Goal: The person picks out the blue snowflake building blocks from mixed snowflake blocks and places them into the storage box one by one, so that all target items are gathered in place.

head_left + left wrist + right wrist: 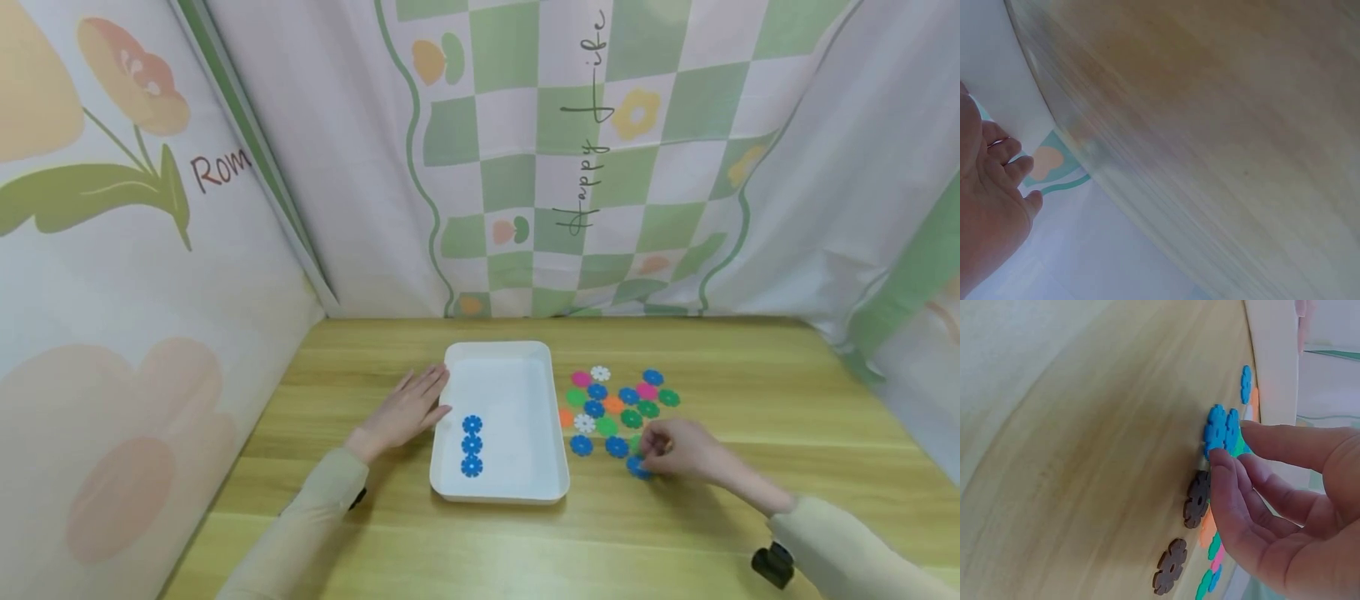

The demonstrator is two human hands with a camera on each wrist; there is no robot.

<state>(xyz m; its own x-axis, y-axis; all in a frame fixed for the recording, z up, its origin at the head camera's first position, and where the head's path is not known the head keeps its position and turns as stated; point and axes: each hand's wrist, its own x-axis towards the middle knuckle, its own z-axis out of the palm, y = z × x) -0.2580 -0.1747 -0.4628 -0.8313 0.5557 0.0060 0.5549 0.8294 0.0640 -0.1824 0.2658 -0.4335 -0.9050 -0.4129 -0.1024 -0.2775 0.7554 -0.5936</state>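
My left hand (pixel 401 414) rests at the left rim of a white tray (pixel 501 495), fingers extended. In the left wrist view the left hand (pixel 994 181) shows at the left edge. Inside the tray, three blue snowflake discs (pixel 472 445) lie in a column. My right hand (pixel 686 452) is low over the near right of a loose group of coloured discs. The right wrist view shows its fingertips at the edge of a blue snowflake disc (pixel 1215 432), with a gap between thumb and fingers. Two dark brown discs (pixel 1197 500) lie beside that hand.
Right of the tray lie several discs: blue (pixel 581 445), white (pixel 584 423), pink (pixel 581 379), orange (pixel 613 405) and green (pixel 668 398). The wooden table (pixel 375 533) meets a patterned curtain (pixel 510 183) at the back and a printed cloth wall (pixel 150 317) on the left.
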